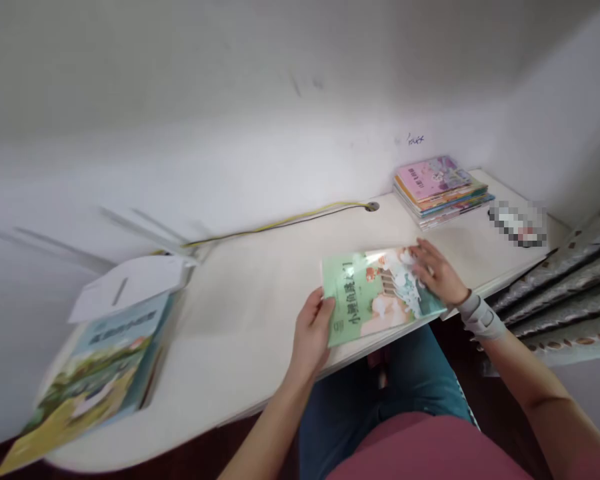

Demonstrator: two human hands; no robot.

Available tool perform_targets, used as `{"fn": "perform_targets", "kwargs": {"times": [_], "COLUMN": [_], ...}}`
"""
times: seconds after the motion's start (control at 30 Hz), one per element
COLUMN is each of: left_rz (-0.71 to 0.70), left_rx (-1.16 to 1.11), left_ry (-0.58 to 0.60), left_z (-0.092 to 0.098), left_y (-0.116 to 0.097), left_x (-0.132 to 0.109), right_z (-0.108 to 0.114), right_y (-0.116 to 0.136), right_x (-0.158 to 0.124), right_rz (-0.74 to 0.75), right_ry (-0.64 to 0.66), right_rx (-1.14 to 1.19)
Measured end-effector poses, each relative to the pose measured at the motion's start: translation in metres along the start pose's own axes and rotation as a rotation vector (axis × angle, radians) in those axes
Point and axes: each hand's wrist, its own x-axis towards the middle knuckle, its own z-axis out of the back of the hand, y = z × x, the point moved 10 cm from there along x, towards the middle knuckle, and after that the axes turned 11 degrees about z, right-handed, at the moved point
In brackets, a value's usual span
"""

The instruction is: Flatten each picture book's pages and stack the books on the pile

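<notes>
A thin green picture book (365,293) lies flat at the near edge of a white desk (250,313). My left hand (313,333) grips its left edge, thumb on the cover. My right hand (437,270) rests on the book's right side with fingers spread flat on the cover. A light wrist band sits on my right wrist.
A stack of colourful books (440,190) stands at the back right by the wall. Another pile of picture books (100,373) lies at the left end, with a white router (130,283) behind it. A yellow cable (280,223) runs along the wall. Patterned fabric (565,287) lies to the right.
</notes>
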Motion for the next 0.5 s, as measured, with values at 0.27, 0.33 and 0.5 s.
{"fn": "perform_targets", "kwargs": {"times": [0.27, 0.33, 0.5], "left_rz": [-0.089, -0.071, -0.088], "left_rx": [-0.178, -0.160, -0.108], "left_ry": [0.183, 0.198, 0.213], "left_z": [-0.168, -0.212, -0.285], "left_y": [-0.078, -0.090, -0.105], "left_x": [0.148, 0.179, 0.226], "right_z": [0.033, 0.008, 0.003], "right_y": [-0.061, -0.050, -0.045], "right_x": [-0.039, -0.040, -0.036], "right_rz": [-0.224, -0.173, -0.189], "right_ry": [-0.199, -0.022, 0.001], "right_rx": [-0.080, -0.160, -0.185]}}
